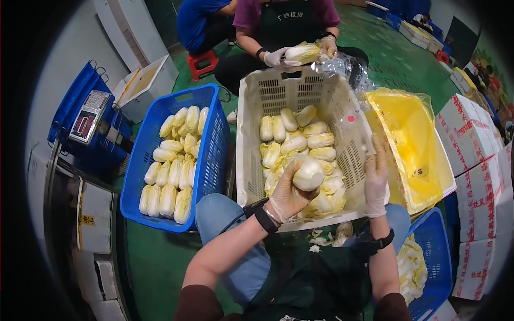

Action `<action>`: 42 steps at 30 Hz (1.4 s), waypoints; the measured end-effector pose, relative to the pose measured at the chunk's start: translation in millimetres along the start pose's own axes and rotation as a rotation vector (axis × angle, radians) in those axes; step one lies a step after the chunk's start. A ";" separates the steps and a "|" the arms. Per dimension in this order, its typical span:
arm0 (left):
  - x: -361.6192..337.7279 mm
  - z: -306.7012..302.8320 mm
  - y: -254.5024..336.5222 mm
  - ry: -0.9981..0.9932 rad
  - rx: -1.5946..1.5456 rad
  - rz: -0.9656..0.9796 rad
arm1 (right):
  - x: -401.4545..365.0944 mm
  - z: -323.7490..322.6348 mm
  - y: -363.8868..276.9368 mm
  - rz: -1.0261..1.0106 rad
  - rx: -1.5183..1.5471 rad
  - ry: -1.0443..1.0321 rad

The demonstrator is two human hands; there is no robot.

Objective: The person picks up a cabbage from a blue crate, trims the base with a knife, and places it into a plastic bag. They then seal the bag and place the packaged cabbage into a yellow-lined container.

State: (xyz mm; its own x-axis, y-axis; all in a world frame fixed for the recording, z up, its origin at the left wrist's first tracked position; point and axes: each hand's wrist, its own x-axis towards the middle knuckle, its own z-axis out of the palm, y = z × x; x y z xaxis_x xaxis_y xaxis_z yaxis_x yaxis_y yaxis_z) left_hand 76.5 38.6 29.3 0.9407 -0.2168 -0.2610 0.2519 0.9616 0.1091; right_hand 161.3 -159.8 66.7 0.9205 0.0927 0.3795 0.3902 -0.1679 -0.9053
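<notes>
My left hand point(289, 192), in a thin glove, is wrapped round a small white-and-yellow cabbage point(309, 173), its pale cut base facing me. It is held over the white slatted crate point(244, 160), where many similar cabbages point(294, 144) lie. My right hand point(376, 179), gloved too, is upright at the crate's right side, somewhat blurred, with its fingers pointing away from me and no cabbage visible in it. The two hands are apart.
A blue crate point(126, 200) of cabbages stands left, beside a scale point(88, 117). Right are a yellow-lined box point(412, 155), stacked white cartons point(476, 187) and a blue basket point(433, 251) of leaves. Opposite, a co-worker point(289, 21) holds a cabbage and clear plastic.
</notes>
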 end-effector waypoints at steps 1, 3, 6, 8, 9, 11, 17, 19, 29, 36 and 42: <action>1.7 -2.1 1.3 0.018 0.004 0.017 | -10.2 8.0 -3.6 0.002 0.005 -0.006; 4.2 -6.7 3.0 0.023 -0.015 0.032 | -27.5 21.7 -13.6 -0.272 -0.285 -0.250; 4.9 -4.5 2.3 0.029 -0.040 0.042 | -40.4 35.8 -25.3 -0.328 -0.389 -0.428; 3.2 -7.3 2.9 0.043 -0.045 0.044 | -40.5 36.4 -23.2 -0.335 -0.391 -0.427; 3.4 -9.6 4.2 -0.004 -0.017 0.000 | -39.6 36.8 -21.7 -0.344 -0.396 -0.425; 3.1 -13.6 4.2 -0.050 0.011 -0.048 | -25.8 30.6 -5.2 -0.199 -0.402 -0.258; -2.6 8.9 -3.8 0.066 0.288 0.165 | 8.6 2.9 35.2 0.204 0.257 0.044; -6.8 13.3 -4.9 0.048 0.510 0.261 | -6.2 9.4 17.0 0.176 0.142 -0.068; -2.4 17.3 -3.8 -0.095 0.901 0.427 | -21.3 21.5 3.0 0.308 0.369 -0.334; -4.8 3.4 -0.6 -0.009 1.179 0.302 | -27.4 28.7 15.1 0.329 0.361 -0.273; -7.3 19.2 -15.3 -0.088 0.765 0.140 | -27.1 22.1 -5.3 0.598 0.703 -0.271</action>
State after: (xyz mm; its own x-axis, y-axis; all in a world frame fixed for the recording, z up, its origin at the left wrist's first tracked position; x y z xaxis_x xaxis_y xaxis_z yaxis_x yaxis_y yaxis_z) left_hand 70.1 22.2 48.0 0.9818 -0.1454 -0.1222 0.1859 0.6048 0.7744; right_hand 133.8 -139.8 57.0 0.8928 0.4214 -0.1589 -0.3248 0.3578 -0.8755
